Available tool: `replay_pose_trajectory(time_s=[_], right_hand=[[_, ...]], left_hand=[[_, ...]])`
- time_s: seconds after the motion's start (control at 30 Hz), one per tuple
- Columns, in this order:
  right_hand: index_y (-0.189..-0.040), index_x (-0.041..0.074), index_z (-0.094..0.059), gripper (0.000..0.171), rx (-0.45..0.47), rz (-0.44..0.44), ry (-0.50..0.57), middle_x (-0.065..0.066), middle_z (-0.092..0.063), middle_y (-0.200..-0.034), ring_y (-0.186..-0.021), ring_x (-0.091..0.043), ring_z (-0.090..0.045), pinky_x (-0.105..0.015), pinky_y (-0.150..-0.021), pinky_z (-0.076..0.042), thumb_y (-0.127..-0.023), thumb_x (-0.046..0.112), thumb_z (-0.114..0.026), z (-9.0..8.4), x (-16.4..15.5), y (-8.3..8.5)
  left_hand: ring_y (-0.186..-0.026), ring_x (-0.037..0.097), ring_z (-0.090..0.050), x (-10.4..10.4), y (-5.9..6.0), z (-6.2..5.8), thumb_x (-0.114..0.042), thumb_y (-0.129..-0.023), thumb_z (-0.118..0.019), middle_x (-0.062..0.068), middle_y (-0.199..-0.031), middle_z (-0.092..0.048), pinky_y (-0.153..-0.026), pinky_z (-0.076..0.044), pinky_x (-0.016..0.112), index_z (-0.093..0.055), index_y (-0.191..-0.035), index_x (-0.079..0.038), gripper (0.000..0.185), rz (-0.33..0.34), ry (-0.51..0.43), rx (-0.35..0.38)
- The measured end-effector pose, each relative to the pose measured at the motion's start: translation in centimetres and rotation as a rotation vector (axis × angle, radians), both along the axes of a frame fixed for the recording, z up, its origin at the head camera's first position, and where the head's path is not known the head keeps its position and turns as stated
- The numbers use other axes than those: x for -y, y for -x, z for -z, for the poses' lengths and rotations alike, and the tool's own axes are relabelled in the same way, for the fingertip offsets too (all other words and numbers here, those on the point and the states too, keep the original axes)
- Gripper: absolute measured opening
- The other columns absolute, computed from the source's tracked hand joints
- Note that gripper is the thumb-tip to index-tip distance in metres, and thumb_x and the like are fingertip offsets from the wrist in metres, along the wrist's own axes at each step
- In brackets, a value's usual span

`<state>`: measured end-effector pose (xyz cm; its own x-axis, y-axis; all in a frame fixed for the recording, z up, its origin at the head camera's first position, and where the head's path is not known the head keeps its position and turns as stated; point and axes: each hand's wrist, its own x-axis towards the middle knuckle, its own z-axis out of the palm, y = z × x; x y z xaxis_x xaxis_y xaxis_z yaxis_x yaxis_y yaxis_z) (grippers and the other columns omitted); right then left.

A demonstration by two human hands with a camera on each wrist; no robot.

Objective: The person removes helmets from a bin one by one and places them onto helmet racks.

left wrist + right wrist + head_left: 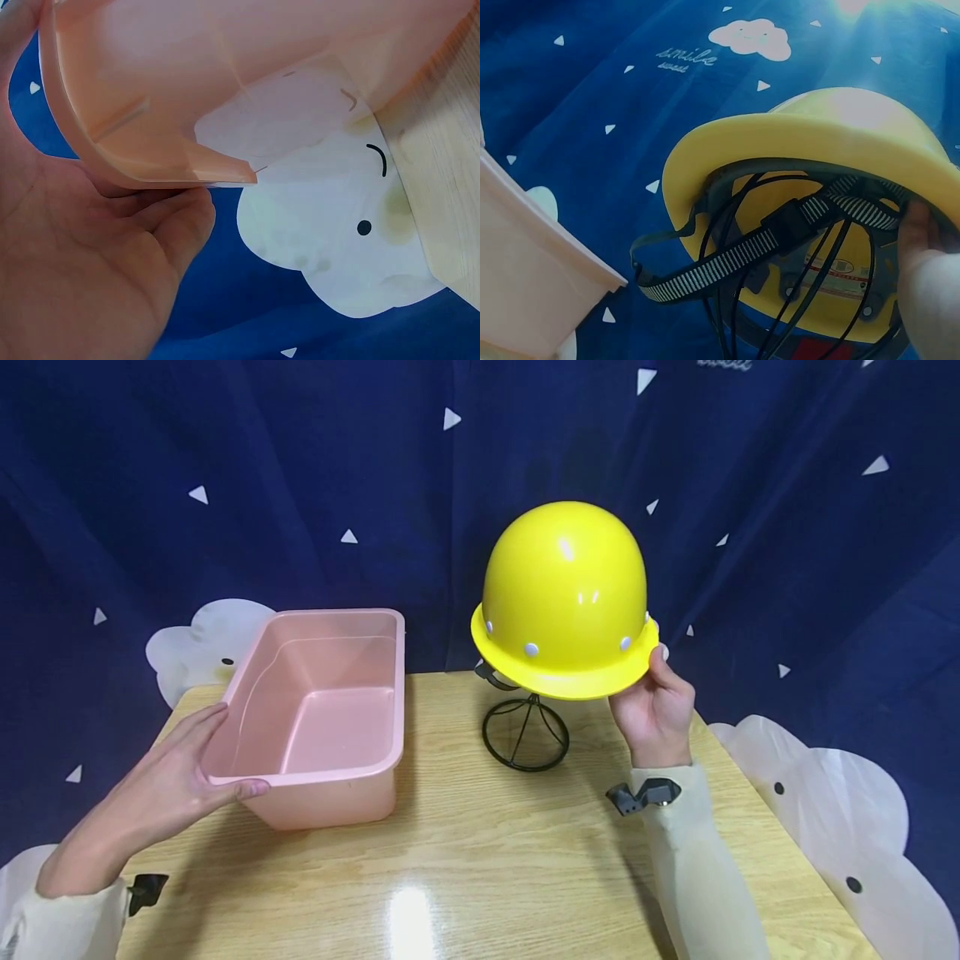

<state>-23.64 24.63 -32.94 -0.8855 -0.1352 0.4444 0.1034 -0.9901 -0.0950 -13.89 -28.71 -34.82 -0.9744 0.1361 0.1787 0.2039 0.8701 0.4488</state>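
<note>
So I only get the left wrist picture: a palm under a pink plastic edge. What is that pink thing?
Observer: A pink tub standing on a wooden table. The left hand grips its near left corner, thumb over the rim.
Operator: Anything inside it?
Observer: No, the head view shows its bottom bare.
Operator: And the other hand?
Observer: The right hand holds the brim of a yellow hard hat, fingers tucked under the brim.
Operator: Is the hat lying on the table?
Observer: No, it sits over a black wire stand; the right wrist view shows the wires and a chin strap inside it.
</note>
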Motion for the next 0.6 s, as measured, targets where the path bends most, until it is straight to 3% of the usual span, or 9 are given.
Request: replay_pose_trajectory(time_s=[0.23, 0.6], right_hand=[[-0.147, 0.008, -0.027, 0.047, 0.001, -0.037, -0.007, -0.005, -0.031, -0.153, -0.14, -0.02, -0.033, -0.036, -0.117, -0.028, -0.1, 0.006, -0.029, 0.9, -0.1, -0.2], [-0.147, 0.007, -0.025, 0.047, 0.001, -0.042, -0.108, -0.008, -0.035, -0.149, -0.138, -0.021, -0.035, -0.035, -0.116, -0.029, -0.101, 0.009, -0.026, 1.7, -0.7, 0.0]], left_hand=[[-0.138, 0.047, -0.02, 0.0, -0.2, 0.1, -0.055, -0.071, -0.073, 0.023, -0.154, -0.018, -0.103, -0.021, 0.068, -0.013, -0.15, -0.006, 0.111, -0.002, -0.002, 0.006], [-0.139, 0.046, -0.02, -0.1, -0.1, -0.2, -0.055, -0.071, -0.073, 0.022, -0.155, -0.018, -0.104, -0.021, 0.068, -0.014, -0.15, -0.007, 0.11, 0.001, -0.013, 0.017]])
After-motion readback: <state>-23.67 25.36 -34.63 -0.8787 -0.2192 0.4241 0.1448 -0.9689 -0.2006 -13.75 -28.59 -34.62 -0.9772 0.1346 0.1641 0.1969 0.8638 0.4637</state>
